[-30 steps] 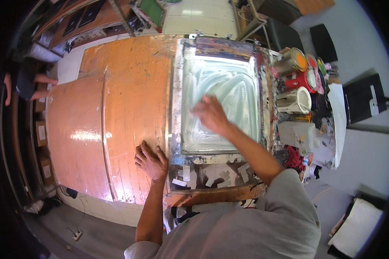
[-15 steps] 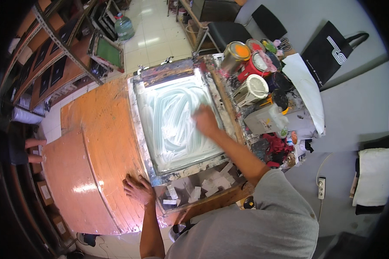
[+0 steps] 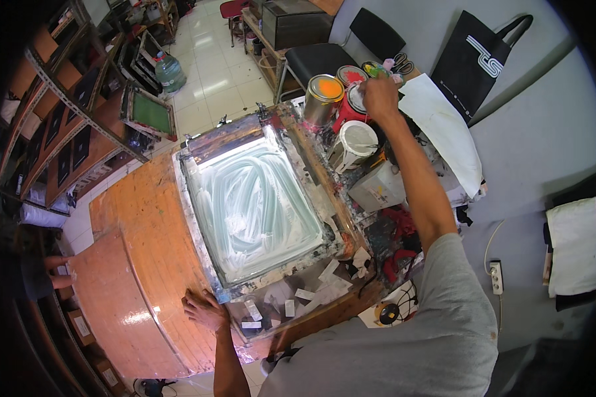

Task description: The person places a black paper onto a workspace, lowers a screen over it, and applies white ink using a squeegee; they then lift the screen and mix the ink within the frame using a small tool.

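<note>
My left hand [image 3: 206, 311] rests with fingers spread on the orange-brown wooden table [image 3: 152, 231], beside the lower left corner of a screen-printing frame [image 3: 208, 255]. White swirls of a wet-looking substance [image 3: 248, 205] cover the frame's pale mesh. At the upper right, my right hand [image 3: 381, 99] reaches over a group of paint cans, its fingers bent down at a red can with a white top [image 3: 355, 99]. Whatever is between those fingertips is hidden. An orange-topped can [image 3: 324, 92] and a white tub [image 3: 355, 142] stand close to that hand.
Cut pale strips [image 3: 304, 294] lie below the frame. A grey jug-like container [image 3: 381, 188] and red rags [image 3: 397, 261] are right of the table. Shelving [image 3: 79, 119] stands left, a black chair [image 3: 314, 63] behind the cans. Another person's arm [image 3: 58, 281] shows at the far left.
My right hand has left the mesh and moved up and right to the paint cans. My left hand stays on the table. The view has shifted to the right.
</note>
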`<action>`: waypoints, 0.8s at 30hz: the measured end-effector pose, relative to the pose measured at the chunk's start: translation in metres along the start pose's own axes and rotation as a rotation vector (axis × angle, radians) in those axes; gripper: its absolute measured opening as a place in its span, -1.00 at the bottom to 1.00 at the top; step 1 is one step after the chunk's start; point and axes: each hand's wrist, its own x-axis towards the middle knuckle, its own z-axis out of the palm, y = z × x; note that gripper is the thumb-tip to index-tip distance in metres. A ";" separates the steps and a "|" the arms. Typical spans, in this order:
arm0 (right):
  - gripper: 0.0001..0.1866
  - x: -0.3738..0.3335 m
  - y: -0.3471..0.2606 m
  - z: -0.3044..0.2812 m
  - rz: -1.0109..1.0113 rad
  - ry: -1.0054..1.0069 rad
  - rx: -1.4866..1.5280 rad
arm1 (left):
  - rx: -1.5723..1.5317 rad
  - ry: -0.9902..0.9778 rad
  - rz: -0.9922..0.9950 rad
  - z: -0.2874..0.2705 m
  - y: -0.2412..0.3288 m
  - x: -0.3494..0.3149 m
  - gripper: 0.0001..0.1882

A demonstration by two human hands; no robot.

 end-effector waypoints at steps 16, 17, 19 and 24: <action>-0.66 -0.365 0.011 -0.117 0.501 -0.088 0.633 | 0.095 0.043 0.058 0.028 -0.027 -0.007 -0.28; -0.65 -0.390 0.009 -0.103 0.583 -0.110 0.626 | 0.098 0.045 0.058 0.028 -0.027 -0.006 -0.28; -0.66 -0.418 0.012 -0.068 0.459 -0.103 0.373 | 0.090 0.045 0.050 0.028 -0.025 -0.005 -0.29; -0.73 -0.441 0.027 0.026 0.670 -0.169 0.305 | 0.088 0.071 0.041 0.037 -0.033 -0.004 -0.34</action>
